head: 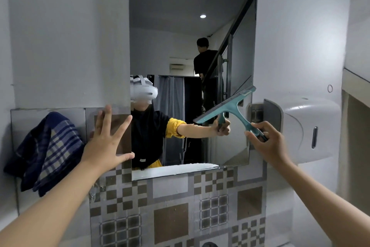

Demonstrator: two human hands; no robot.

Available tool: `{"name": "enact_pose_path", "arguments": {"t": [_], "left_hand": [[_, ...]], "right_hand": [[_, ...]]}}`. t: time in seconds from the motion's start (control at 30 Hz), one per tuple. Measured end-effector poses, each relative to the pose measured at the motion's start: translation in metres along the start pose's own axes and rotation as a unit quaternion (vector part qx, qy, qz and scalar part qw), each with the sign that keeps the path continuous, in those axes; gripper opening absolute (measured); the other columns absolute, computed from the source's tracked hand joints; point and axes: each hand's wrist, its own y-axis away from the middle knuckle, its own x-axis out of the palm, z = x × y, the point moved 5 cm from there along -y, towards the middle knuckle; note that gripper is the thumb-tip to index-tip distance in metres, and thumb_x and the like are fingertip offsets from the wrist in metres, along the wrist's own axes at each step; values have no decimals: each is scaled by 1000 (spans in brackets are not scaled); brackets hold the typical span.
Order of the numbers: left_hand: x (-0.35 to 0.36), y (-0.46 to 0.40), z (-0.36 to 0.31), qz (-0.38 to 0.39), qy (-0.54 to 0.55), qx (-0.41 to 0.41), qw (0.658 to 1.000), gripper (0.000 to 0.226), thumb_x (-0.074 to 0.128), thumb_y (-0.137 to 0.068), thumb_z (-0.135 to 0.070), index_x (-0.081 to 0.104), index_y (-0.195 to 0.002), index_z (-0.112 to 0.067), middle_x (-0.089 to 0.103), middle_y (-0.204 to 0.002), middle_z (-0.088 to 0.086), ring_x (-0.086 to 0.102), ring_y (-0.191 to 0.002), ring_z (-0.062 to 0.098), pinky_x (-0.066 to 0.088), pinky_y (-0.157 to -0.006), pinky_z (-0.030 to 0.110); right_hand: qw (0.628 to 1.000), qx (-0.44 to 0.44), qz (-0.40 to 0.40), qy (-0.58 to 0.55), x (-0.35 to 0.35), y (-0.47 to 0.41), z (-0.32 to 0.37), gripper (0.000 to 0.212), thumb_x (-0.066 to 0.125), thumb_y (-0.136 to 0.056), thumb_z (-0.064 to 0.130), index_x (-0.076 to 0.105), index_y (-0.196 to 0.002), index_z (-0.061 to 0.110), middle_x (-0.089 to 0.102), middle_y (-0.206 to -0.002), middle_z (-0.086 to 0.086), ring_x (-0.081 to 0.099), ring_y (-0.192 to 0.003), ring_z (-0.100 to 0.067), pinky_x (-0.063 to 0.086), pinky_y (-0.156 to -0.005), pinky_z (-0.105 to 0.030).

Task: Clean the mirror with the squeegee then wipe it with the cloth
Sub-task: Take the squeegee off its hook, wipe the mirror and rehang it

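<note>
A tall rectangular mirror [180, 32] hangs on the wall ahead. My right hand [267, 141] grips the handle of a teal squeegee [232, 107], whose blade lies slanted against the mirror's lower right part. My left hand [108, 140] is spread flat, fingers apart, on the tiled wall at the mirror's lower left edge. A dark blue checked cloth [47, 152] hangs on the wall to the left of that hand. The glass reflects my arm and the squeegee.
A white wall dispenser [304, 126] is mounted just right of the mirror, close to my right hand. Patterned brown and grey tiles [176, 212] cover the wall below. The mirror shows a person in black on a staircase behind me.
</note>
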Motion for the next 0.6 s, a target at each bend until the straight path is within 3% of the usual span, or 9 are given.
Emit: {"name": "enact_pose_path", "arguments": {"t": [0.1,0.2,0.27,0.4,0.53,0.6], "left_hand": [[-1,1,0,6,3,-3,1000,118,74,-62,-59,-10,-144,-45,-39,-150,2,-31,-137,28,53,-81,58],[-1,2,-1,11,4,-6,1000,118,75,-61,-58,-5,-146,-42,-39,-150,1,-26,-139,31,53,-79,58],[-1,1,-2,11,0,-4,1000,118,75,-62,-58,-5,-147,-41,-41,-148,1,-27,-138,31,52,-82,59],[-1,0,-4,11,-5,0,1000,118,75,-62,-58,-2,-148,-37,-40,-149,5,-25,-138,34,50,-84,62],[0,3,-8,15,-18,-5,1000,117,76,-63,-56,1,-149,-33,-26,-154,15,-13,-140,44,58,-62,54],[3,6,-10,16,-19,-8,1000,113,75,-66,-52,3,-149,-31,-17,-156,20,-6,-140,48,58,-60,54]], "right_hand": [[998,57,-12,-36,6,15,-4,19,73,-81,28,57,-89,37,70,-77,-9,56,-49,-33,46,-45,-28],[992,103,-25,-65,10,27,-5,17,74,-82,26,61,-90,32,70,-81,-9,59,-57,-42,50,-46,-38],[987,127,-31,-88,13,32,0,16,74,-82,27,62,-93,24,68,-83,-7,58,-57,-37,51,-49,-41],[967,199,-50,-149,28,42,20,20,70,-86,31,58,-96,20,57,-77,-2,48,-54,-22,43,-48,-31],[929,299,-67,-208,52,50,47,24,62,-90,36,50,-102,19,53,-74,-8,43,-46,-15,36,-38,-23],[909,333,-69,-243,64,52,61,24,58,-93,35,47,-107,18,51,-73,-8,40,-40,-14,33,-33,-20]]}}
